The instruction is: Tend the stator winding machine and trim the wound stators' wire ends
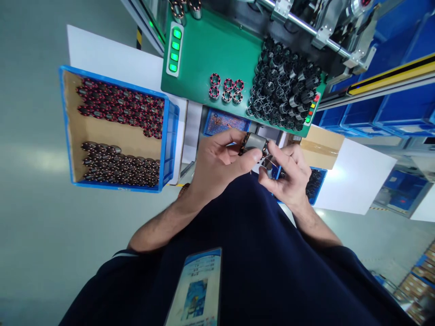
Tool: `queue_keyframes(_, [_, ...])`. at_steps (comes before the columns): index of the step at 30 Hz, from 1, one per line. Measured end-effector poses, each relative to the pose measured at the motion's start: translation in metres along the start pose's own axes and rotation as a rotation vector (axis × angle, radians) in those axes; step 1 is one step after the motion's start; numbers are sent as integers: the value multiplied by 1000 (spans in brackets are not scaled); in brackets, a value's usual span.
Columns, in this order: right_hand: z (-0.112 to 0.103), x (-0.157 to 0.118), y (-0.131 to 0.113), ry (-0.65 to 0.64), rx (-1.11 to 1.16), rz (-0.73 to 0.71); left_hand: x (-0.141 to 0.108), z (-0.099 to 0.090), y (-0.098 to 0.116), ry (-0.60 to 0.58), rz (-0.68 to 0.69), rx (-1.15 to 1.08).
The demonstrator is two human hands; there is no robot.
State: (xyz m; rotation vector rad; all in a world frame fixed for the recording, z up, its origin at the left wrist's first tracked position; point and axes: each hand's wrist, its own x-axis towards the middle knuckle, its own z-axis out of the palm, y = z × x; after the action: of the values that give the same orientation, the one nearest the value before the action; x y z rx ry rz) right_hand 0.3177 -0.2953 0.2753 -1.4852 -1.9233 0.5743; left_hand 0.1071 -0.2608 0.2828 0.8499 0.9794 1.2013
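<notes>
A motor stator point(255, 144), a grey metal cylinder with copper windings at its ends, is held sideways in front of my body. My left hand point(220, 160) grips it, fingers behind and thumb across the near side. At the right end, the index fingertip of my right hand point(288, 174) touches the stator's rim. The right thumb is apart from that finger, and a thin pale line like a wire shows in the gap. On the green work surface point(197, 50) ahead stand several small stators with red-marked ends point(228, 84).
Many black ring-shaped parts point(282, 86) crowd the work surface's right side. A blue crate point(112, 186) at left holds rows of stators. Below the surface's edge sits a small blue tray point(226, 122) with copper-coloured scraps. Metal machine rails point(306, 27) cross the far right.
</notes>
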Motion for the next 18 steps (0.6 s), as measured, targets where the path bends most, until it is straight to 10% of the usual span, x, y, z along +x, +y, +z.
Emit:
queue_keyframes(10, [5,-5,7,-75,122,52,-6,-5,-13,18,-63,-64])
queue_keyframes(18, [80,13,83,-473,145,322,17,-70,-139,438,-246,44])
